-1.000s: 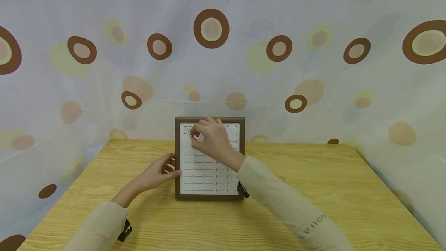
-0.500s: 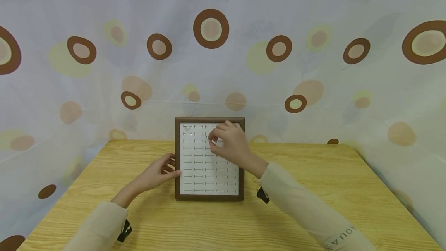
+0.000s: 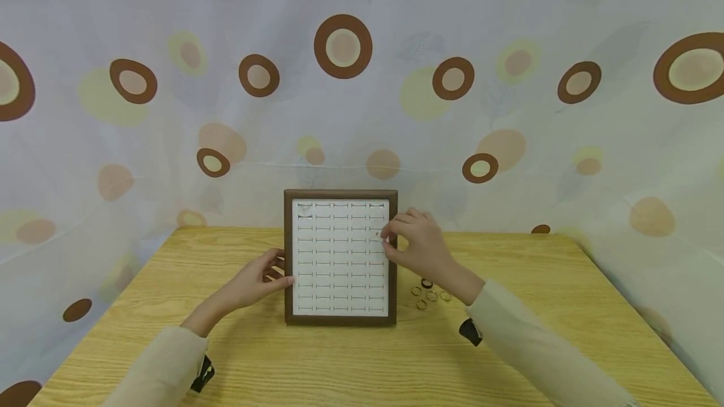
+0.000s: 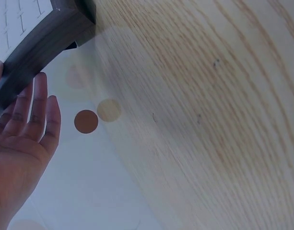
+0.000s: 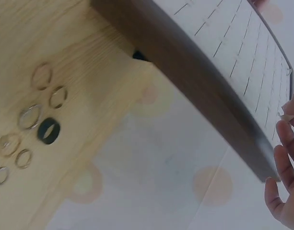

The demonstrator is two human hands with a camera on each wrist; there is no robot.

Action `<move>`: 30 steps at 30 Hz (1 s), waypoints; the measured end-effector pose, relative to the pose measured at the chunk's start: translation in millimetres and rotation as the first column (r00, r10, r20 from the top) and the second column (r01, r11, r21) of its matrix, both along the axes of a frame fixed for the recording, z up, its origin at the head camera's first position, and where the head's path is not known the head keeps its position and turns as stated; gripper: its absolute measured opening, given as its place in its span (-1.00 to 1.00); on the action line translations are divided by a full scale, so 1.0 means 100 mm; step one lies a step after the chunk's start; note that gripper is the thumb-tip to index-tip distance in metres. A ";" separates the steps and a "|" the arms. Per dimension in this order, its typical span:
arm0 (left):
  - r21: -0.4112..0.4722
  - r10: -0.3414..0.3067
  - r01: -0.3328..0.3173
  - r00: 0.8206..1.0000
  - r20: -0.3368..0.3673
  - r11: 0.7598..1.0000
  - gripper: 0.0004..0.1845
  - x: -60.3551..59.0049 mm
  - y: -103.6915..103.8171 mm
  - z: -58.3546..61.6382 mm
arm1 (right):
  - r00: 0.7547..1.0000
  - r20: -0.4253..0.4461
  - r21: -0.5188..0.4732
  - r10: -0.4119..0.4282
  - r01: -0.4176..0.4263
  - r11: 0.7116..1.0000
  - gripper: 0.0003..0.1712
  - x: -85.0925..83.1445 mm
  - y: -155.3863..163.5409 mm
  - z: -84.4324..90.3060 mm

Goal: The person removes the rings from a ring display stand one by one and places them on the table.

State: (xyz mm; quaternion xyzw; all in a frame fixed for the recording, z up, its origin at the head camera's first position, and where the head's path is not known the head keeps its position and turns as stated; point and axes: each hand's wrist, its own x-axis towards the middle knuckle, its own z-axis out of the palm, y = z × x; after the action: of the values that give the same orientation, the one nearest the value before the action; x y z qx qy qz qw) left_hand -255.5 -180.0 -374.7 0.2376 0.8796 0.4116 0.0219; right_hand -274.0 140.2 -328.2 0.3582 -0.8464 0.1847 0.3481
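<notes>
A brown-framed ring display board [image 3: 288, 256] with a white slotted pad stands tilted back in the middle of the wooden table [image 3: 509, 344]. One small ring [image 3: 304, 208] sits in its top-left slot. My left hand [image 3: 266, 278] rests against the board's left frame with straight fingers [image 4: 39, 103]. My right hand [image 3: 415, 247] hovers at the right frame edge [image 5: 185, 72], fingers [image 5: 283, 129] loosely curled, nothing visible in them. Several loose rings [image 3: 431, 294] lie on the table below the right hand, among them a black ring [image 5: 48, 130].
A dotted curtain [image 3: 362, 80] hangs close behind and around the table. The loose rings [image 5: 29, 117] lie right of the board's lower corner. Bare wood runs along the table's front and right.
My right hand left the board's top-left slot, where a ring now sits, and moved right to the frame's right edge. The rings on the table came into view. The left hand stayed put.
</notes>
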 end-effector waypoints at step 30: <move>0.035 -0.022 0.021 1.000 0.018 0.999 -0.43 -0.17 -0.09 -0.20 | 0.950 0.284 0.298 -0.131 0.042 0.954 -0.86 0.18 0.91 -0.79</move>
State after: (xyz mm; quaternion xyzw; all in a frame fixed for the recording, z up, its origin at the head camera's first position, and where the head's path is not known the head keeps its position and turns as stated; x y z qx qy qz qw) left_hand -272.1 -189.1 -394.5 0.2436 0.8694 0.4288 0.0304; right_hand -255.8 231.2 -406.8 0.3351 -0.9222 0.0960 0.1673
